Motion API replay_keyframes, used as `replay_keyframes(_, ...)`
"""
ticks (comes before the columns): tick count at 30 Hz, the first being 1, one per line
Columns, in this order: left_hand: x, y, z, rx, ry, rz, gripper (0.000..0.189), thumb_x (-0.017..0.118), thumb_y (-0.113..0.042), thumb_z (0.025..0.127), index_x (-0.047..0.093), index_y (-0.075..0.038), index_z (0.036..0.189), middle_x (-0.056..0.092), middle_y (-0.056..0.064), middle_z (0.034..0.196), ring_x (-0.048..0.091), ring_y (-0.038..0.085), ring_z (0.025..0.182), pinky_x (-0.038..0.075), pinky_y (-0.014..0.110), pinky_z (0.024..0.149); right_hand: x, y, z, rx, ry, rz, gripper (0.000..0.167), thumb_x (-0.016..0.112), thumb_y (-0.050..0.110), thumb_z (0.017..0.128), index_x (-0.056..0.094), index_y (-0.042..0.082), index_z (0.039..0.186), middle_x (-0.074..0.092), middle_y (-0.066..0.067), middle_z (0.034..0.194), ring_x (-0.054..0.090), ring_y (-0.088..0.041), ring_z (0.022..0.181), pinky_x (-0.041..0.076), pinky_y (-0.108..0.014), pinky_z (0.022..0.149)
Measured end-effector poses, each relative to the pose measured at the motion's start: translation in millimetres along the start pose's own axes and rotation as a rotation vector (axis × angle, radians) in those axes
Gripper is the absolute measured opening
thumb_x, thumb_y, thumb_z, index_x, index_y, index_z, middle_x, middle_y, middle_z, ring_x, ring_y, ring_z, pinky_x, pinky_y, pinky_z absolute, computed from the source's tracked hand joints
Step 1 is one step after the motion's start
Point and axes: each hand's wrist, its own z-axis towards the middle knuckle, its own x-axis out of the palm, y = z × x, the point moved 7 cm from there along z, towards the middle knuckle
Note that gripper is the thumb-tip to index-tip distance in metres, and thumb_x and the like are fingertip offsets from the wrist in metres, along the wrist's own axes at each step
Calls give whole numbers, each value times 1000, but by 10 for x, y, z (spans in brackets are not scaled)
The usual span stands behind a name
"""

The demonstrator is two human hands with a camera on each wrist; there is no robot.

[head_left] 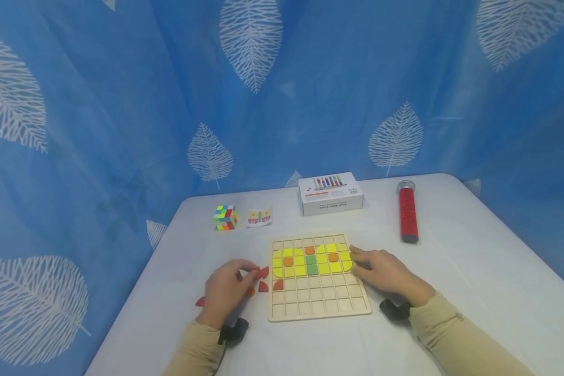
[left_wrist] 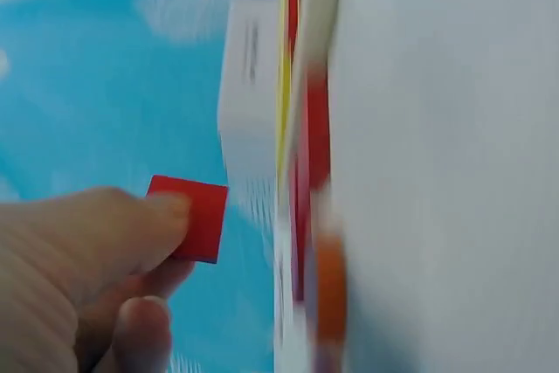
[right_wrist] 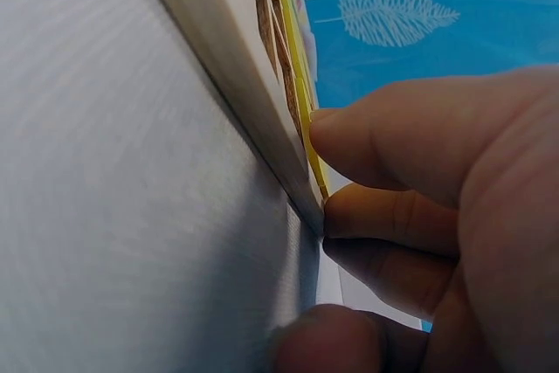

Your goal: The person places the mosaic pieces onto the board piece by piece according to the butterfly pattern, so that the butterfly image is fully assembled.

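Note:
My left hand point(head_left: 227, 290) pinches a red tile point(left_wrist: 207, 220) between thumb and fingers, just left of the wooden grid board point(head_left: 319, 309). Beside that hand lie a red quarter-round tile point(head_left: 263, 286), an orange tile point(head_left: 250, 293) and another red tile point(head_left: 200, 302), partly hidden. On the board, yellow tiles point(head_left: 301, 270), orange tiles and green tiles point(head_left: 312, 269) fill part of the upper rows. One red tile point(head_left: 278, 285) sits at the left edge below them. My right hand point(head_left: 385, 269) holds the board's right edge, thumb on top and other fingers against its side.
Behind the board are a colourful puzzle cube point(head_left: 225, 217), a pattern card point(head_left: 259, 217) and a white box point(head_left: 331, 194). A red glittery tube point(head_left: 408, 214) lies at the back right. The white-covered table point(head_left: 319, 350) meets a blue leaf-patterned curtain point(head_left: 310, 104).

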Motion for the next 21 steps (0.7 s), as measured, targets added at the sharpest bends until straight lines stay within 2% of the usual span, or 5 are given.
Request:
replay_keyframes(5,108,-397,-123,327,-70,37,20,87,-28,83,81,-27,102,76,-13,92,56,1,73,50,19,66,2,5,5,2,-1,-10,48,66,26,97,62,4,139,52,-11,154,45,-43,143,40,-61,112)
replay_keyframes(8,187,-525,-166,442,-40,16,18,87,-28,83,83,-28,101,75,-15,89,54,1,72,49,18,65,-7,14,12,0,1,-13,49,66,26,97,62,4,140,51,-11,154,44,-43,143,39,-61,112)
replay_keyframes(13,278,-571,-181,513,36,-15,15,85,-29,85,83,-29,100,73,-17,87,54,-2,71,46,16,62,-18,25,20,-9,-4,-24,49,67,26,97,62,4,140,52,-11,153,44,-43,143,40,-60,112)
replay_keyframes(17,319,-570,-193,541,81,-8,15,84,-27,87,83,-29,102,76,-17,97,68,0,86,54,19,71,-16,28,18,-10,-5,-23,49,66,26,97,62,4,140,52,-12,153,44,-44,143,40,-60,112)
replay_keyframes(21,390,-564,-196,544,147,16,20,81,-27,89,82,-28,110,77,-16,108,72,5,104,58,25,84,-4,25,6,3,3,-16,49,66,26,97,61,4,140,52,-12,154,44,-44,143,39,-61,112)
